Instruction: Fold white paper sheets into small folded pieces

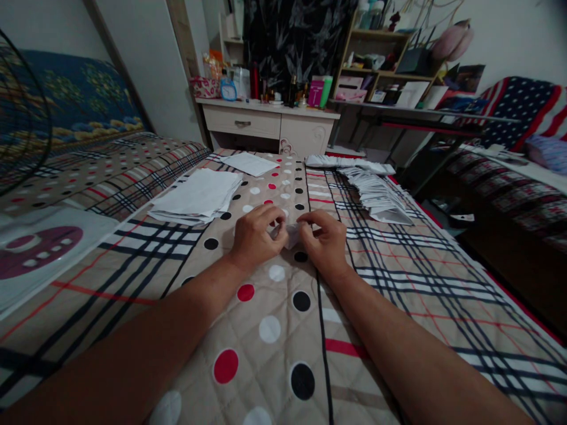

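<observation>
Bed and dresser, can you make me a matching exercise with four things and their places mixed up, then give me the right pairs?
Things:
1. paper stack
2. fanned papers
3. small white piece
4. blue clock

Places:
A. on the dresser
B. on the bed, right of the right hand
C. between the two hands
D. on the bed, left of the left hand

Pairs: 1-D, 2-B, 3-C, 4-A

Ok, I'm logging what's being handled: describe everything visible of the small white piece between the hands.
The small white piece looks thin and papery, mostly hidden by fingers. The left hand and right hand hold it from either side, over the bedspread's dotted strip. Its full outline can't be made out.
</observation>
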